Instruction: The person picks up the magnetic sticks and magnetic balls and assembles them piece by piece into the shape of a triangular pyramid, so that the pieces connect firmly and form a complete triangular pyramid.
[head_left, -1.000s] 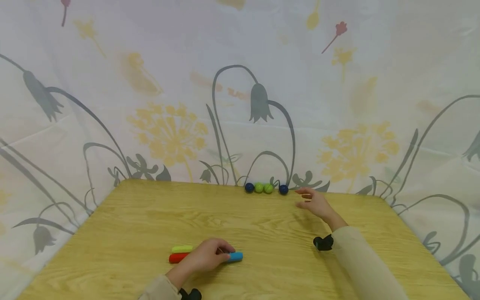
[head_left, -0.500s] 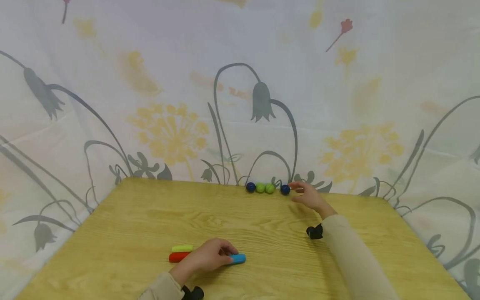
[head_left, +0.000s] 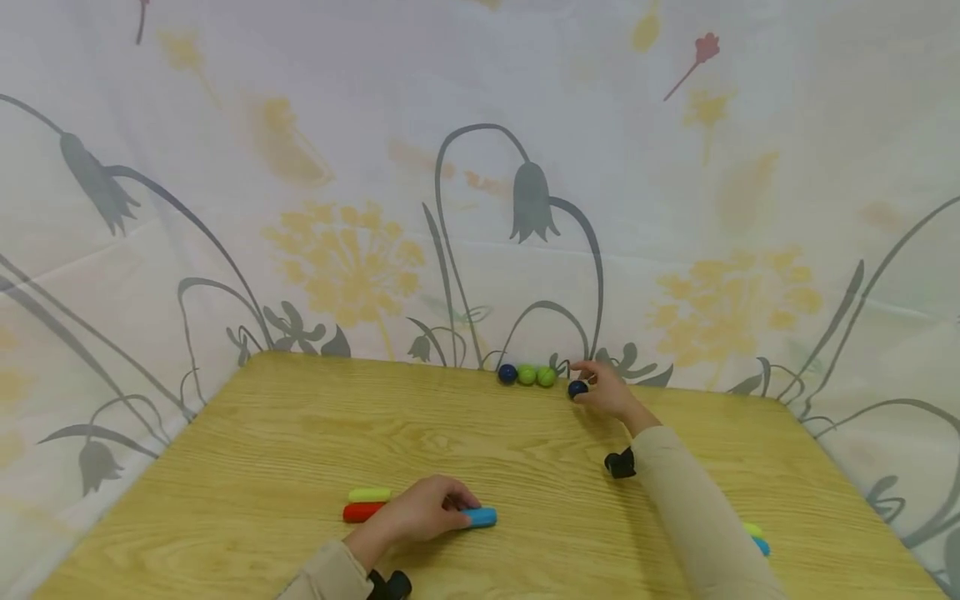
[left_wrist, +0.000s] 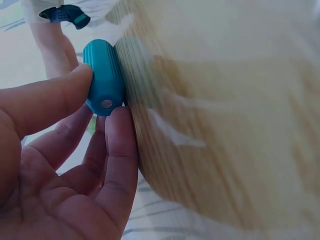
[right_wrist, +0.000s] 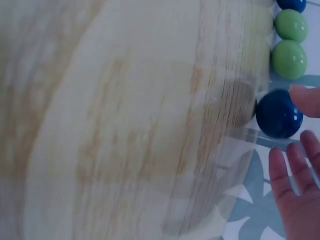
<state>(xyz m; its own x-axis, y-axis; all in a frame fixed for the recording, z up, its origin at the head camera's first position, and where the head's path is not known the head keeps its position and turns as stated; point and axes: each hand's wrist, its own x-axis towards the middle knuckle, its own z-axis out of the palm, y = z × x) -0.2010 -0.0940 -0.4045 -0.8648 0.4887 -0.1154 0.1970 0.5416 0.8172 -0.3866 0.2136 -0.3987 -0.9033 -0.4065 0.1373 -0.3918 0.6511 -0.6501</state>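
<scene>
Pinching a blue cylinder (head_left: 482, 517) between thumb and fingers, the left hand (head_left: 427, 510) sits low in the frame, just left of centre, its grip narrow. The left wrist view shows the thumb on one side of the cylinder and a fingertip at its near end, which carries a small pale round spot; the sides are ridged.

To the left of that hand, a red cylinder (head_left: 365, 512) lies partly covered by it, with a yellow-green cylinder (head_left: 370, 495) just above in the frame.

Right of centre, at the far edge of the wooden tabletop (head_left: 300, 433), the right hand (head_left: 611, 393) is at a dark blue ball (head_left: 577, 389), which lies between its thumb and a curved finger. The right wrist view shows one digit overlapping the ball's edge and three fingers apart from it, so I cannot tell whether the grip is firm.

Left of this ball, past a gap, two green balls (head_left: 536, 376) and a second blue ball (head_left: 507, 374) form a close row. At lower right, a yellow-green piece (head_left: 753, 530) and a blue piece (head_left: 761, 546) show from behind the right sleeve (head_left: 697, 517). Behind stands a flower-printed backdrop (head_left: 480, 67).
</scene>
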